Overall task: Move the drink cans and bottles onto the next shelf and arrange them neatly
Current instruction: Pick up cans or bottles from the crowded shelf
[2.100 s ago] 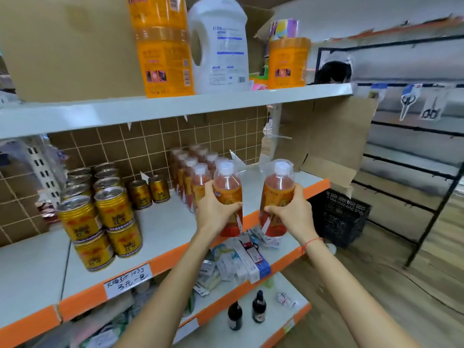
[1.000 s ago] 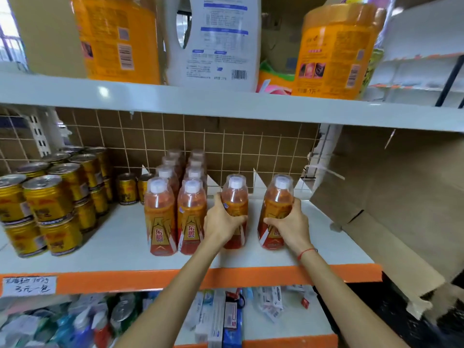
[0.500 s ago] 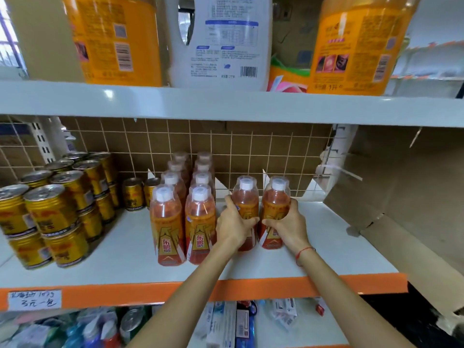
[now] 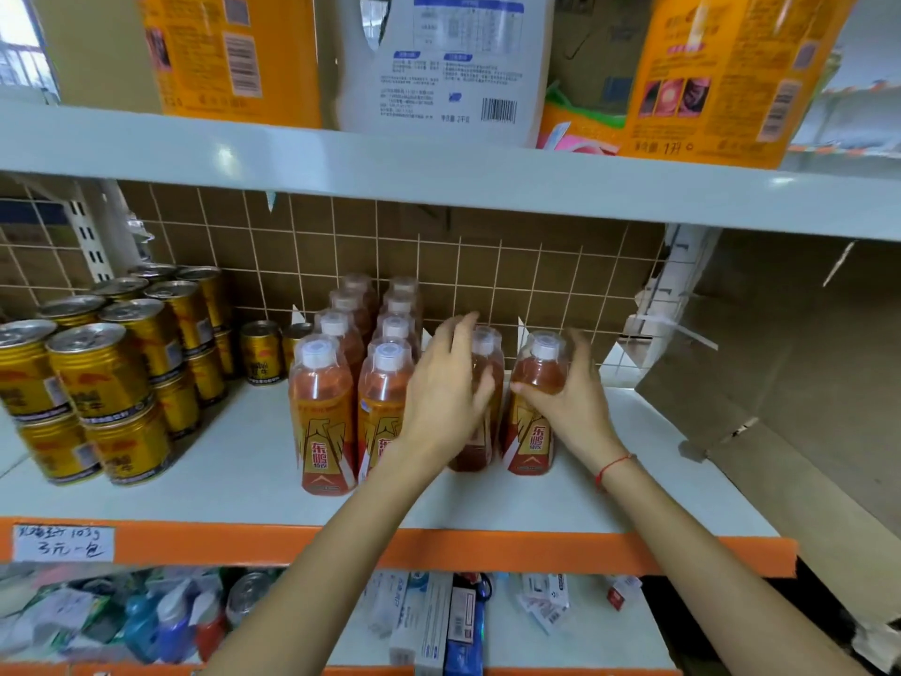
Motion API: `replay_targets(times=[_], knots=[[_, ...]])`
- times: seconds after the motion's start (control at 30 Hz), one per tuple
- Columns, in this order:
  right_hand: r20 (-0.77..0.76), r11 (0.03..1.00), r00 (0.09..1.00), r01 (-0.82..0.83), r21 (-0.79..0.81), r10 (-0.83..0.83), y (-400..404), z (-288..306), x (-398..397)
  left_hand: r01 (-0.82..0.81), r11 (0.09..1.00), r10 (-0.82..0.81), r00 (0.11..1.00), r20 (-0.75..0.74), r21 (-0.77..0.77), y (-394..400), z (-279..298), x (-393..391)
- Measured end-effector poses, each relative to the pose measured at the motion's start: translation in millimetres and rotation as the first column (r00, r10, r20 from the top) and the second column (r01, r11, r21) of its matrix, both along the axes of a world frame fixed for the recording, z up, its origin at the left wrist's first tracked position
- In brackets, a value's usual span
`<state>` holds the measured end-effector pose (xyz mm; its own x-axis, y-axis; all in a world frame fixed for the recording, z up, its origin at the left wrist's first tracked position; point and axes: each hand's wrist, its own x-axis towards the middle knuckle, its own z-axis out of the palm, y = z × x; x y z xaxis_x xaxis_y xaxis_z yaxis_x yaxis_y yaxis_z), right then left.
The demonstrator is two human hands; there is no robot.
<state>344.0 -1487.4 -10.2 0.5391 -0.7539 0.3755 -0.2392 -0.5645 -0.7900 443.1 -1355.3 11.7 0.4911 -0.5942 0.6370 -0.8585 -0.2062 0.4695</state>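
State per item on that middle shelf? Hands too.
Left hand: fingers spread, grip opening off its bottle.
Right hand: grip round its bottle.
Both bottles: upright on the shelf, capped.
Bottle rows: upright, capped.
Cans: sealed, stacked two high.

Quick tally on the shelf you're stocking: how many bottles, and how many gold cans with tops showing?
orange-drink bottles: 10
gold cans with tops showing: 10 (the lower layer is partly hidden and not counted)
Total: 20
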Motion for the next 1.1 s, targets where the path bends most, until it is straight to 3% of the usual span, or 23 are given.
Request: replay_targets(times=[0.1,0.23,0.37,0.43,0.53,0.63,0.77,0.93,1.1], knots=[[-0.075,0.961,0.997,-0.035,-0.273,0.015,8,26,11,-0.067,0.998,0.070,0.968,0.240,-0.020,16,14,21],[-0.369,0.851,0.926,-0.256,-0.458,0.080,12,46,29,-0.229,0.973,0.202,0.910,0.363,0.034,31,14,50],[-0.638,0.833,0.758,-0.435,-0.342,0.134,13,65,47,-0.247,0.965,0.194,0.899,0.392,0.089,39,3,63],[-0.703,0.846,0.695,-0.460,-0.268,0.155,6,72,50,-0.241,0.966,0.185,0.897,0.401,0.093,40,1,66],[-0.646,0.883,0.751,-0.387,-0.264,0.136,-5,80,58,-0.240,0.964,0.179,0.901,0.396,0.112,39,1,67],[-0.719,0.866,0.654,-0.476,-0.152,0.233,-3,87,72,-0.215,0.966,0.144,0.910,0.388,0.144,40,2,67],[-0.733,0.858,0.606,-0.510,-0.059,0.310,-14,90,92,-0.227,0.957,0.138,0.902,0.408,0.179,38,11,70],[-0.714,0.885,0.664,-0.445,-0.137,0.223,-28,82,128,-0.266,0.936,0.172,0.917,0.361,0.231,35,30,75],[-0.664,0.923,0.714,-0.374,-0.094,0.222,-35,84,163,-0.228,0.936,0.137,0.937,0.320,0.268,35,30,84]])
